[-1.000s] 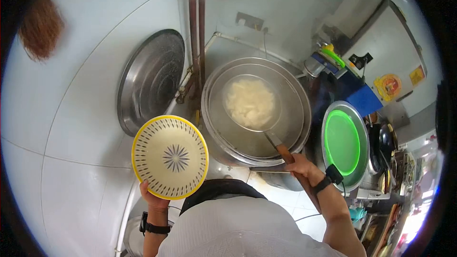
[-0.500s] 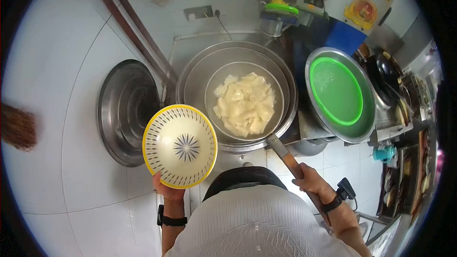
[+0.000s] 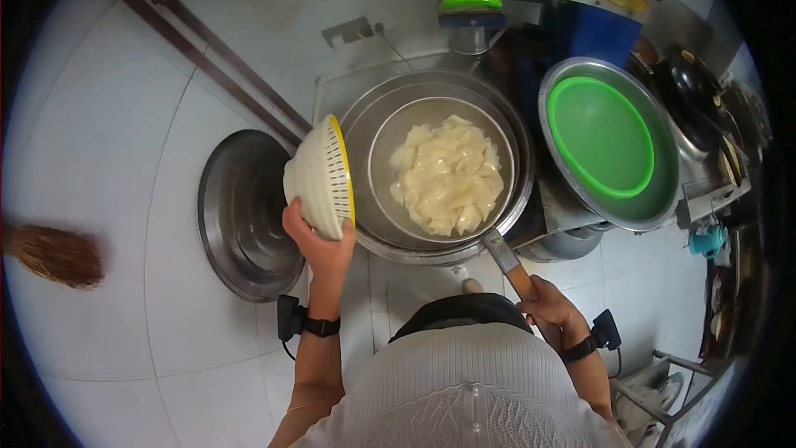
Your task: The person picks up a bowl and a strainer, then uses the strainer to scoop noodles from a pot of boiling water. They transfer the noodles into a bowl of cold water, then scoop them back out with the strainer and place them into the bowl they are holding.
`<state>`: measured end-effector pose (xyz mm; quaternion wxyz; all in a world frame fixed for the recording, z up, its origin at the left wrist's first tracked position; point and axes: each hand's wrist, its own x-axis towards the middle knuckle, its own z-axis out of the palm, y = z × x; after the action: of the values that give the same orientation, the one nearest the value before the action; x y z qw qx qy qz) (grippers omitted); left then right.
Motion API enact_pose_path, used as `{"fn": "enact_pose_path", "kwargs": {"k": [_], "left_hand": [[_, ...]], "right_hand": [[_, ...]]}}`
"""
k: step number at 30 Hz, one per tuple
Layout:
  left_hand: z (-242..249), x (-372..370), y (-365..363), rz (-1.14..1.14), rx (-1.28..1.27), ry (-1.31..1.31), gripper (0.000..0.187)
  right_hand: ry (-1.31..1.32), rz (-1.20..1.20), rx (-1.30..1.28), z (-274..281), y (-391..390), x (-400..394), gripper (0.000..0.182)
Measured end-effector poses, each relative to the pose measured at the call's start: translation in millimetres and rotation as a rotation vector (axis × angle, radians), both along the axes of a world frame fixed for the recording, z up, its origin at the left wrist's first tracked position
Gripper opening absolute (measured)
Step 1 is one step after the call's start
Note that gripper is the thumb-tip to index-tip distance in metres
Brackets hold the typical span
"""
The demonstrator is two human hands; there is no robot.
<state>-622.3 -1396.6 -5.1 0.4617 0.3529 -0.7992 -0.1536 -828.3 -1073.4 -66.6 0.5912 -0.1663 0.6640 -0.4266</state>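
Tilted onto its side since the earlier frame, the yellow-rimmed white plastic bowl with dark stripes (image 3: 319,176) now shows its ribbed underside, where its patterned inside was shown before, and it has been brought up against the left rim of the large steel pot (image 3: 365,112). It is gripped from below by the left hand (image 3: 315,241), whose fingers are wrapped around its base. A black wrist strap (image 3: 319,325) is worn on that arm.

Just beside the bowl, a round metal strainer ladle (image 3: 497,145) is held over the pot and is filled with flat, pale dough pieces (image 3: 448,176). Its wooden handle (image 3: 518,278) is clasped by the right hand (image 3: 551,309), with the fingers closed around the lower end; a black band (image 3: 584,347) is worn on that wrist.

To the left of the bowl, a round steel lid (image 3: 240,216) is leaned against the white tiled wall (image 3: 124,133), and two dark pipes (image 3: 199,46) run diagonally above it. Farther left, a brown brush (image 3: 54,253) is seen. On the right, well apart from the bowl, a green plastic basin (image 3: 601,137) is set inside a steel basin (image 3: 655,207).
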Motion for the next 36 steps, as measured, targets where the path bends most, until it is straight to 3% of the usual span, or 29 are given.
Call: {"fn": "enact_pose_path", "kwargs": {"k": [3,8,10,19,26,28,29,31,33,35,36], "left_hand": [[-6,-10,12,-0.024,-0.164,-0.126,0.079],[-14,-17,24,-0.043,-0.085,-0.161,0.079],[-23,-18,22,-0.071,0.046,-0.032,0.080],[-24,-17,33,0.013,0.185,0.017,0.081],[-17,-2,40,0.084,0.286,0.180,0.078],[-11,9,43,0.038,0.532,0.528,0.071],[-4,12,47,0.054,0.534,0.534,0.071],[12,16,53,0.006,0.719,0.922,0.066],[6,34,52,0.019,0.692,0.934,0.058],[8,51,56,-0.189,1.038,1.195,0.052],[8,55,61,-0.186,1.034,1.208,0.052]], "right_hand": [[0.052,0.011,0.043,8,-3,4,0.031],[0.048,0.014,-0.020,4,0,5,0.033],[0.060,0.017,-0.013,8,0,3,0.036],[0.104,0.162,0.036,8,1,-10,0.036],[-0.076,0.068,0.029,6,1,-13,0.032],[-0.090,0.058,0.033,6,1,-14,0.031],[-0.085,0.064,0.049,9,0,-16,0.031],[-0.073,0.083,0.068,14,-3,-17,0.031],[-0.095,0.066,0.051,18,-6,-17,0.031],[-0.087,0.064,0.053,13,-4,-16,0.032],[-0.088,0.047,0.048,12,-4,-16,0.032]]}}
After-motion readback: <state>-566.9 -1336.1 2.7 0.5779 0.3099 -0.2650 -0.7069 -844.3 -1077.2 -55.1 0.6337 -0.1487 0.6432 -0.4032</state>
